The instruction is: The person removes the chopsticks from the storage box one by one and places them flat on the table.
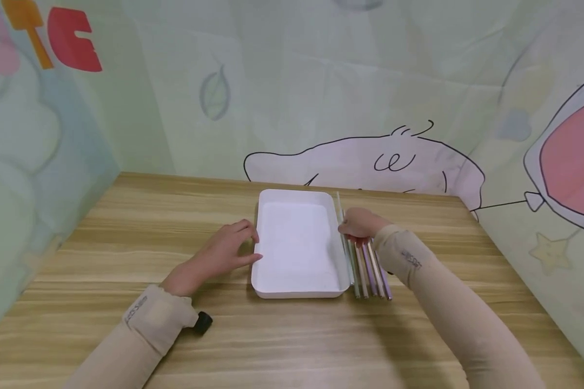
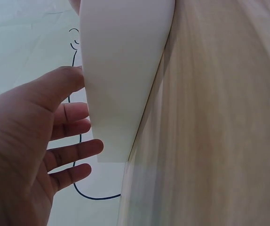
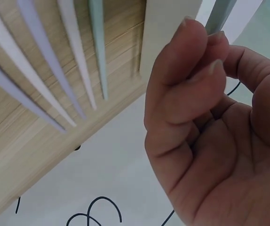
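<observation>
A white rectangular tray (image 1: pixel 299 294) lies on the wooden table. My right hand (image 1: pixel 362 222) is beside its right wall, pinching a thin, pale green, straw-like stick (image 3: pixel 221 14) between thumb and fingertips. That stick slants along the tray's right edge. Several similar sticks (image 1: pixel 370 278) in green, tan and purple lie side by side under and in front of the right hand. At the tray's left wall, my left hand (image 1: pixel 226 248) touches the rim with thumb and fingertips, its fingers loosely spread. In the left wrist view the tray's outer wall (image 2: pixel 121 70) fills the upper middle.
The wooden table (image 1: pixel 175 335) meets a printed cloth backdrop (image 1: pixel 297 97) at the back and both sides. A dark object (image 1: pixel 203 323) sits at the left wrist, on the sleeve.
</observation>
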The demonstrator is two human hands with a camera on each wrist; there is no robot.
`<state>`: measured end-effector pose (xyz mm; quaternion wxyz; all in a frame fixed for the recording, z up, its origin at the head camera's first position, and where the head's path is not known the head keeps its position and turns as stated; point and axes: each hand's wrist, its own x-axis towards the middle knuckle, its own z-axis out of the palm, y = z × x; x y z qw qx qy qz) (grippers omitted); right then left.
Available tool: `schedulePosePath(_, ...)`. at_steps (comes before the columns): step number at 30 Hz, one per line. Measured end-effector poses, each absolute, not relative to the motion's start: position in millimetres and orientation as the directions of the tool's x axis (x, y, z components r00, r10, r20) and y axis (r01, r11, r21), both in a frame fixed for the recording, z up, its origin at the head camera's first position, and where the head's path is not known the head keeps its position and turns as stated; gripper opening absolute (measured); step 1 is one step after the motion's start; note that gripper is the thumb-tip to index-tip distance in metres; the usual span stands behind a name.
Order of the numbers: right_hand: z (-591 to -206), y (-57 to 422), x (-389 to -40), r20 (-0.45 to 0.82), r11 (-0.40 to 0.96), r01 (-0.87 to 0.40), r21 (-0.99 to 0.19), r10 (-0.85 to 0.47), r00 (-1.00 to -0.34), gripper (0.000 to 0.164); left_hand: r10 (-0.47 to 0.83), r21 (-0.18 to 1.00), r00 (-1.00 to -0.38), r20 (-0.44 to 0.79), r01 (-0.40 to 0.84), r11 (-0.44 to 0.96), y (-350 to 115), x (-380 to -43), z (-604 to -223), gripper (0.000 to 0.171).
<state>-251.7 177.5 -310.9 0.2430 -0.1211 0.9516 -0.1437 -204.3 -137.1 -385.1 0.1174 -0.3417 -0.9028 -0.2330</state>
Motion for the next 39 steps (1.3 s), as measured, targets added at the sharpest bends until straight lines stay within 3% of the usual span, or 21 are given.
schedulePosePath(18, -321, 208, -248, -0.407, 0.929, -0.228, -0.292, -0.336, -0.849, 0.038, 0.557, 0.336, -0.746, 0.366, 0.664, 0.668, -137, -203, -383, 0.027)
schedulePosePath(39, -331, 240, -244, -0.452, 0.949, -0.161, -0.270, -0.272, -0.849, 0.041, 0.557, 0.329, -0.744, 0.369, 0.665, 0.670, -137, -203, -385, 0.027)
